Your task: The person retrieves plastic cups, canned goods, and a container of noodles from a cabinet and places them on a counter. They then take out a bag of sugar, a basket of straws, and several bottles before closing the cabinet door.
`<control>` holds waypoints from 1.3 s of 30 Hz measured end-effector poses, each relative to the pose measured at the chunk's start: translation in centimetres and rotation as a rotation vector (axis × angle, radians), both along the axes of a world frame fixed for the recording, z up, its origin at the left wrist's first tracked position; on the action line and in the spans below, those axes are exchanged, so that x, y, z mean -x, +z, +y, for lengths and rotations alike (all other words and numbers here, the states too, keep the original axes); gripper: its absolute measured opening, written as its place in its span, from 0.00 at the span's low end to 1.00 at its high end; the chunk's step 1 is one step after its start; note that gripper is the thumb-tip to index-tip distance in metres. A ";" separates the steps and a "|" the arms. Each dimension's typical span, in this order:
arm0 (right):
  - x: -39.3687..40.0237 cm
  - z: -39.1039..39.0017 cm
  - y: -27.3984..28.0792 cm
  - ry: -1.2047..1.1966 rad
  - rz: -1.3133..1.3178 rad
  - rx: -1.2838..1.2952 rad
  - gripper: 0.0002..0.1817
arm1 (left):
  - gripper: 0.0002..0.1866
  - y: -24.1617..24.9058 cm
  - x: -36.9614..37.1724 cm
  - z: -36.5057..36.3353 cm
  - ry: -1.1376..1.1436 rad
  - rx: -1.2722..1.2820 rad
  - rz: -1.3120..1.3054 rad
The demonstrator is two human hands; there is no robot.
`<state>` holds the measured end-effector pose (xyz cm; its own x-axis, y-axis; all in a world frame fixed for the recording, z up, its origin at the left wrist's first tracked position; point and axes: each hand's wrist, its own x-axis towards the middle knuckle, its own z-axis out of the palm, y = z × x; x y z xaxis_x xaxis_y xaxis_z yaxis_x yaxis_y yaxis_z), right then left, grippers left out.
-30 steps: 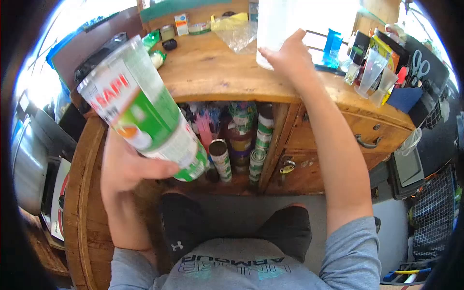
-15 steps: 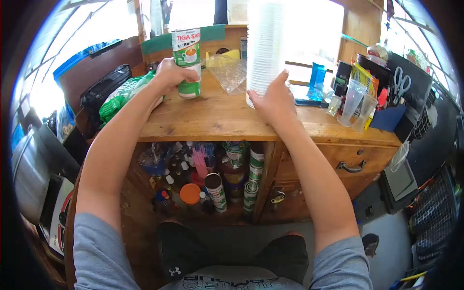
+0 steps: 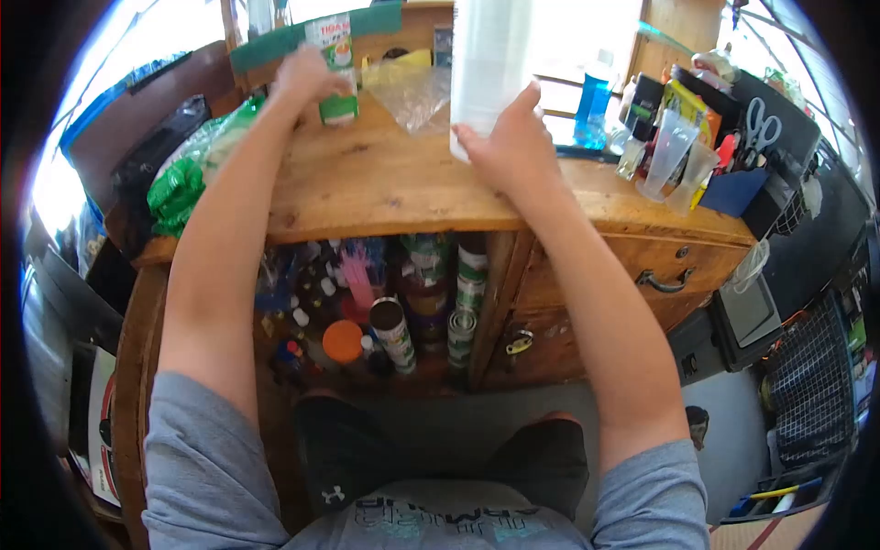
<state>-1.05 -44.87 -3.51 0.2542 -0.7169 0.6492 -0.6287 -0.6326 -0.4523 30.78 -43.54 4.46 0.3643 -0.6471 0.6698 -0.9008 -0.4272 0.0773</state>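
Observation:
Two stacked green-and-white printed cans (image 3: 334, 64) stand on the wooden counter, the upper one lettered "TIGA SA...". My left hand (image 3: 310, 75) is beside them, with the thumb side across their front. Motion smears its fingers, so whether it grips them cannot be told. My right hand (image 3: 515, 137) is closed around the lower part of a tall stack of white, translucent plastic cups (image 3: 490, 69), thumb on the near side. The top of that stack leaves the view. Between the two stacks lies a clear plastic bag (image 3: 411, 96).
The wooden counter (image 3: 385, 197) has a green plastic bag (image 3: 179, 192) at its left. At right are a blue bottle (image 3: 594, 105), plastic cups (image 3: 667, 163) and scissors (image 3: 761, 124). Below, the shelf holds cans (image 3: 392, 335), an orange lid (image 3: 343, 341) and pink straws (image 3: 357, 275).
The view has tilted and shifted, so the counter sits higher in it. My left hand has moved up and left relative to the cans. My right hand keeps its hold on the cup stack.

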 end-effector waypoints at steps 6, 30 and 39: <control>-0.1 -0.6 -0.4 0.033 0.013 0.054 0.58 | 0.09 -8.7 17.8 20.9 -1.014 0.438 0.353; -0.1 -1.0 -0.3 0.090 -0.022 0.028 0.48 | 0.47 -40.8 21.6 -1.2 -0.359 -0.159 1.000; -0.2 -1.1 -0.3 0.107 -0.037 0.011 0.49 | 0.48 -40.9 21.2 -2.0 -0.295 -0.223 0.924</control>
<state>-0.89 -45.93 -3.82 0.3043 -0.6797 0.6674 -0.5406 -0.7001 -0.4665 9.57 -45.55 -36.40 0.4860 -0.8722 0.0555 -0.5995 -0.2865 0.7474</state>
